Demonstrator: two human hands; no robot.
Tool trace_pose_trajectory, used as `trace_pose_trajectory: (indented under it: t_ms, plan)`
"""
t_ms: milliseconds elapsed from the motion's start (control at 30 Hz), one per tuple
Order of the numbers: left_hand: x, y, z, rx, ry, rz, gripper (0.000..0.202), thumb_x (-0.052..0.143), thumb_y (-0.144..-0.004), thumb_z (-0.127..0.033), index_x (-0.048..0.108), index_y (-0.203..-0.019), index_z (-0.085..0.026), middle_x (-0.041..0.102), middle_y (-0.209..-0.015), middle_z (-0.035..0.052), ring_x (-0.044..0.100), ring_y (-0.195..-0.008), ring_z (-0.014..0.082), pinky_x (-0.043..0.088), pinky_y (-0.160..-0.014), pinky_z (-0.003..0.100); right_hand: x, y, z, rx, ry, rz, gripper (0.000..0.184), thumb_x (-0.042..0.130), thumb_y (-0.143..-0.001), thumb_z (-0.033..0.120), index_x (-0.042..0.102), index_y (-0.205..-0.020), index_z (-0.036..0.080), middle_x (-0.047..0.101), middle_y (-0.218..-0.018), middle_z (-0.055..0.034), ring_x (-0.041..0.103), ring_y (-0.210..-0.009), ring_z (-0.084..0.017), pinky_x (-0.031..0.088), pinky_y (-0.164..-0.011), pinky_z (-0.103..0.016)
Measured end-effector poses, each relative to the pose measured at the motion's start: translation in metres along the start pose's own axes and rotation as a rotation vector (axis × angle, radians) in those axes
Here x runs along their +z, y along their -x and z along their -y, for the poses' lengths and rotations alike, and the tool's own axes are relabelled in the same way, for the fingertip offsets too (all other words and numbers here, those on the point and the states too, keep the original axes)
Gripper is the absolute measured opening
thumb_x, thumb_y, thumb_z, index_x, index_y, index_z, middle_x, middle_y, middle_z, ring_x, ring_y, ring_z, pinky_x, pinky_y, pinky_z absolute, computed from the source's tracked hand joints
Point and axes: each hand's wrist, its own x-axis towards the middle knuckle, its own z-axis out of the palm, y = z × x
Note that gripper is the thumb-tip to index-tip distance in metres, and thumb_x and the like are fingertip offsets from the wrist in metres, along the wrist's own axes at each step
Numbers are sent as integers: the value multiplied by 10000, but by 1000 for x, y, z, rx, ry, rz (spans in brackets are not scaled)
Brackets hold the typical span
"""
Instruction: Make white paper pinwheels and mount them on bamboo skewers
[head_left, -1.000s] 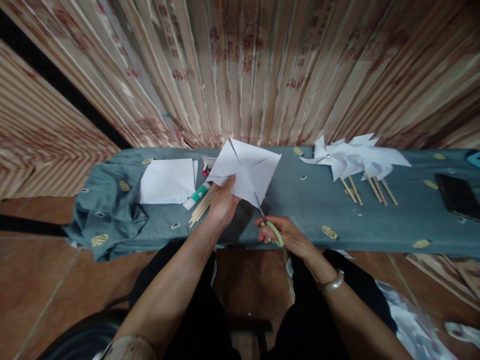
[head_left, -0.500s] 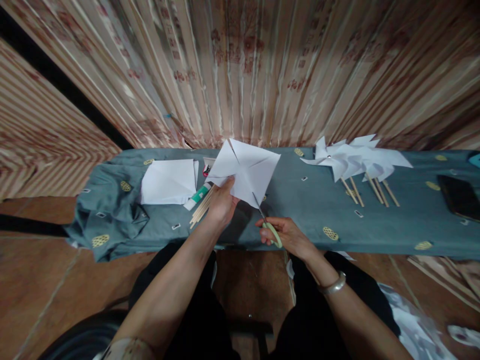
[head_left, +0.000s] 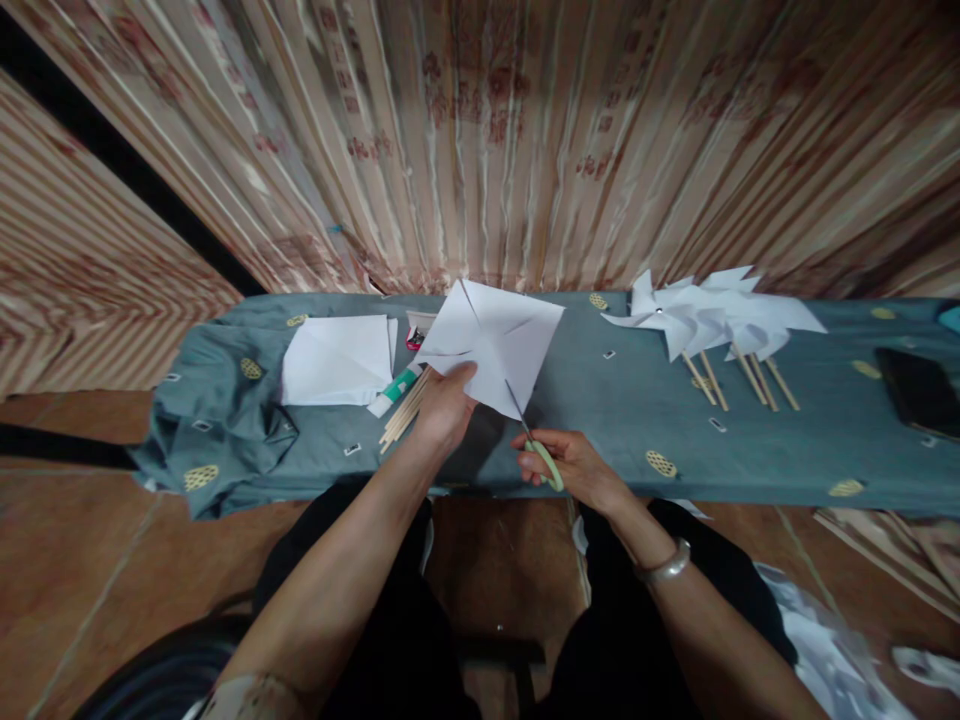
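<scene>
A square sheet of white paper (head_left: 499,340) is held up over the bench by my left hand (head_left: 448,400), its thumb on top near the left side. Slits run in from several corners toward the middle of the sheet. My right hand (head_left: 562,462) grips a pair of scissors (head_left: 546,462) with pale green handles. Their blades lie at the sheet's near corner, pointing toward its centre. Just left of my left hand lie thin wooden sticks (head_left: 401,415) and a green and white glue stick (head_left: 395,390). The fingers under the paper are hidden.
A stack of white paper (head_left: 337,360) lies on the left of the cloth-covered bench (head_left: 600,440), near a small red box (head_left: 416,332). Several paper pinwheels (head_left: 712,315) on sticks rest at the right, with a dark phone (head_left: 919,390) beyond. A patterned curtain (head_left: 480,150) hangs behind.
The paper has shifted very slightly to the right and the scissors have barely moved at its near corner. Both hands keep the same hold.
</scene>
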Motion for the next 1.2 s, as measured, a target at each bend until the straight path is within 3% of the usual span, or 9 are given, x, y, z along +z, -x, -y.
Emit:
trace_pose_trajectory:
  t_ms: [233, 567, 1000, 1200]
  plan:
    - [-4, 3, 6, 28, -14, 87, 499, 580, -673, -46, 565, -1133, -239, 737, -964, 3, 684, -911, 176, 501, -875, 305, -2, 0, -2, -46, 45, -5, 515, 807, -567, 578, 685, -847, 163, 632, -590, 26, 526, -500, -78, 409, -495, -219]
    - [0, 4, 4, -4, -25, 19, 460, 557, -696, -25, 599, -1099, -242, 732, -936, -6, 681, -931, 167, 489, -901, 304, -1, -2, -2, -32, 34, -31, 510, 820, -533, 575, 677, -796, 164, 611, -543, 35, 508, -468, -75, 398, -482, -224]
    - [0, 10, 9, -31, -44, 60, 460, 572, -673, -35, 594, -1089, -228, 734, -934, 8, 681, -929, 185, 494, -871, 315, -3, -3, -5, -55, 51, -30, 476, 808, -585, 555, 687, -808, 153, 630, -588, 17, 519, -497, -78, 391, -483, -215]
    - [0, 10, 8, -43, -39, 61, 426, 585, -679, -46, 602, -1063, -229, 726, -905, 3, 669, -975, 191, 480, -902, 323, -1, -3, -3, -26, 31, -58, 495, 827, -535, 560, 685, -783, 156, 622, -553, 26, 515, -473, -75, 396, -478, -218]
